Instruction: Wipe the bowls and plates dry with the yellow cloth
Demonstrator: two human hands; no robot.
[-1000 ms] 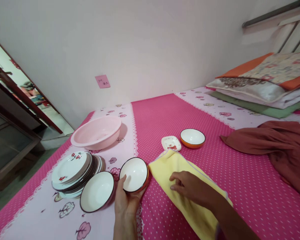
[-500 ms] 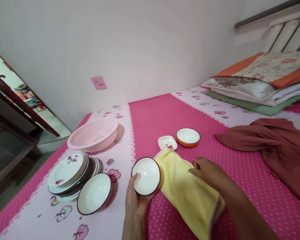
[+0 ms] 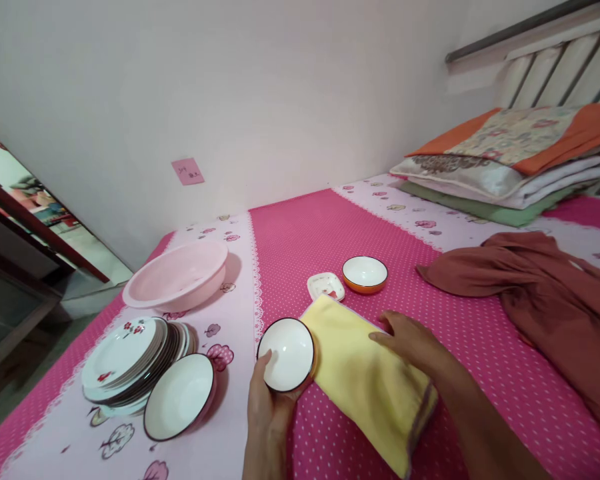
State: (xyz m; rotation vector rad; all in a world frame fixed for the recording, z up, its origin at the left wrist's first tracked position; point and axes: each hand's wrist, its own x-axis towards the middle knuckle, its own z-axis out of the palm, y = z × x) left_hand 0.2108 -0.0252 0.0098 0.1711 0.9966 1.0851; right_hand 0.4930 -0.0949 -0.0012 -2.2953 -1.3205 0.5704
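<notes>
A small white bowl (image 3: 287,357) with a dark rim and orange outside rests in my left hand (image 3: 270,407). The thumb presses over its rim and the fingers pass underneath. To its right spreads a yellow cloth (image 3: 355,373), its left edge against the bowl's side. My right hand (image 3: 407,340) grips the cloth's upper right edge, thumb in front; the other fingers are partly hidden. Beyond the cloth sit a small square white dish (image 3: 325,285) with a red print and another orange bowl (image 3: 365,273), white inside.
At left, a stack of plates (image 3: 120,353) has a larger white bowl (image 3: 180,398) leaning against it. A pink basin (image 3: 177,273) stands behind them. Brown-red clothing (image 3: 540,300) lies at right, with folded bedding (image 3: 500,167) beyond. A wall (image 3: 280,100) bounds the bed's far side.
The view has turned slightly, so most things sit a little further left. My right hand's grip looks looser, its thumb lying flatter on the cloth. My left hand still holds the bowl.
</notes>
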